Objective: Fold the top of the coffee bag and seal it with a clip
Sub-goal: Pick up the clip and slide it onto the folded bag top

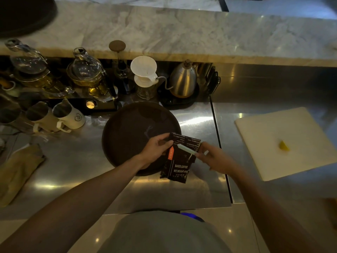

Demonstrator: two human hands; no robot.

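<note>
The fold could spring open if the left hand (156,148) eases off before the clip (187,149) bites, or the clip may catch only 1 layer. The coffee bag (177,161) stands at the tray's (127,128) 4 o'clock edge. Left fingers pinch its folded top; right hand (212,157), at the bag's 3 o'clock, grips the clip's end.

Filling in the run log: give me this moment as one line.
stage: clipping | left hand: holds coffee bag top | right hand: holds clip across fold | bag: over tray edge
</note>
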